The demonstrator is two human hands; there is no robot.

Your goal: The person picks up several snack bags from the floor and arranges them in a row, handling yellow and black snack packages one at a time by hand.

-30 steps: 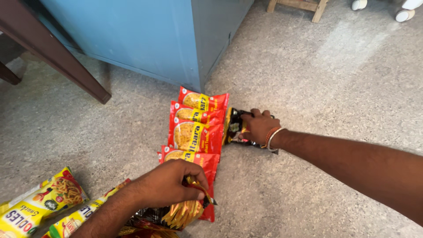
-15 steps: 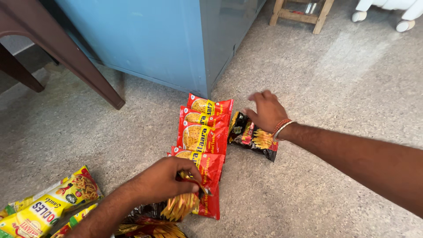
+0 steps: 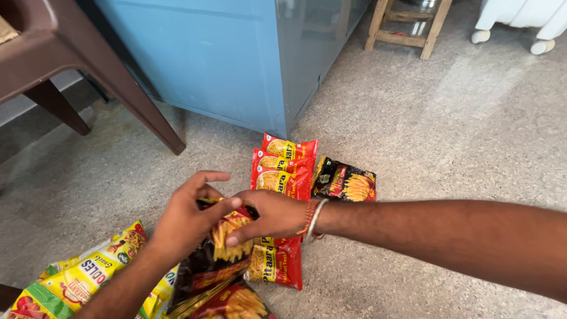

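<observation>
Head view: your left hand (image 3: pixel 188 223) and right hand (image 3: pixel 269 214) meet over a dark snack packet (image 3: pixel 220 254) printed with yellow crinkle sticks, which lies on the floor at the lower middle of the frame. The left grip is curled over the packet's top edge with the forefinger stretched out above it; the right grip is pressed onto the same top edge, fingers (image 3: pixel 236 237) flat on the foil and thumb hidden, so that both hands hold the one packet. A metal bangle and red threads (image 3: pixel 312 218) ring the right wrist. Under and just beside the held packet lies a red packet (image 3: pixel 277 263), and beyond the hands three more red packets (image 3: pixel 284 165) overlap in a column running toward a blue cabinet (image 3: pixel 236 59). A second dark packet (image 3: pixel 345 182) lies flat, touching the right side of that column. Another dark packet with yellow sticks (image 3: pixel 236 302) shows partly at the bottom edge. At lower left, yellow-and-green packets (image 3: pixel 88 274) lie in a loose heap, cut off by the frame. All sealed packets rest directly on the speckled grey stone floor (image 3: pixel 460 130). The brown leg of a plastic chair (image 3: pixel 136 100) slants down at upper left, well apart from the hands. A small wooden stool (image 3: pixel 407 26) stands at the top, and the feet of a white appliance (image 3: pixel 540 44) show at the upper right corner.
</observation>
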